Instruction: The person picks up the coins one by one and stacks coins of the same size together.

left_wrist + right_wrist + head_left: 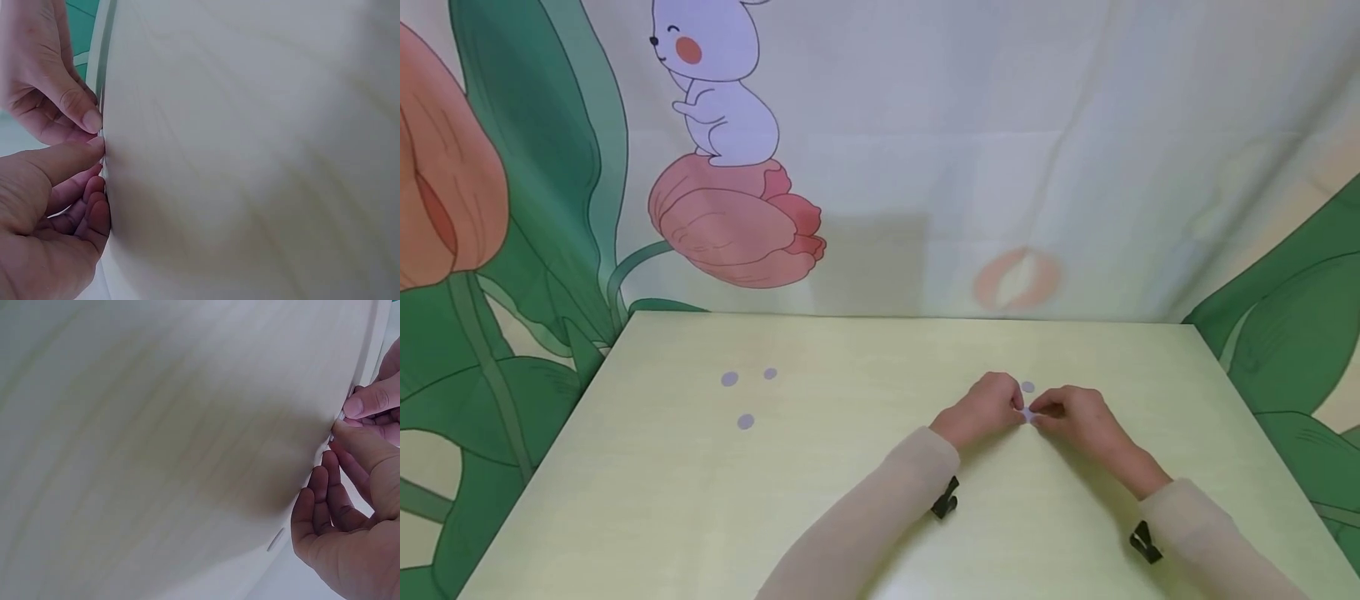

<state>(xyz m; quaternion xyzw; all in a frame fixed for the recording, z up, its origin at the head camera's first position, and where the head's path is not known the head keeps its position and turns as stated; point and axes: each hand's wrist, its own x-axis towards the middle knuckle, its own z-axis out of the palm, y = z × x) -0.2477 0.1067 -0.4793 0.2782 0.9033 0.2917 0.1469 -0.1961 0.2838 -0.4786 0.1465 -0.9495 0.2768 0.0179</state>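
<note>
A small, flat, lilac disc (1027, 414) of undetermined material was situated right of centre over the table, between the fingertips of two bare hands that partly covered it. The left hand (988, 406) pinched its left edge between thumb and forefinger, with the tips brought together; the right hand (1078, 423) held the opposite edge in a like pinch. In the left wrist view the two hands nearly met, and the remaining fingers of the left hand were bent; in the right wrist view those of the right hand were likewise bent. The disc itself was too hidden there to be made out clearly. Just beyond the pinched piece, near the fingertips, a second flat, lilac disc (1027, 387) rested on the surface. Well apart, toward the left side, three further flat, round, lilac discs (745, 422) formed a loose triangle, two at the back and one nearer the person. All rested on a pale yellow-green tabletop (700, 500) with faint wood-like grain. Long beige fabric sleeves (865, 517) covered the forearms, and a small black fitting (945, 498) showed beneath the left cuff. Behind the table hung a pale cloth backdrop (880, 167) printed with green leaves, pinkish tulips and a white animal seated upon one bloom.
</note>
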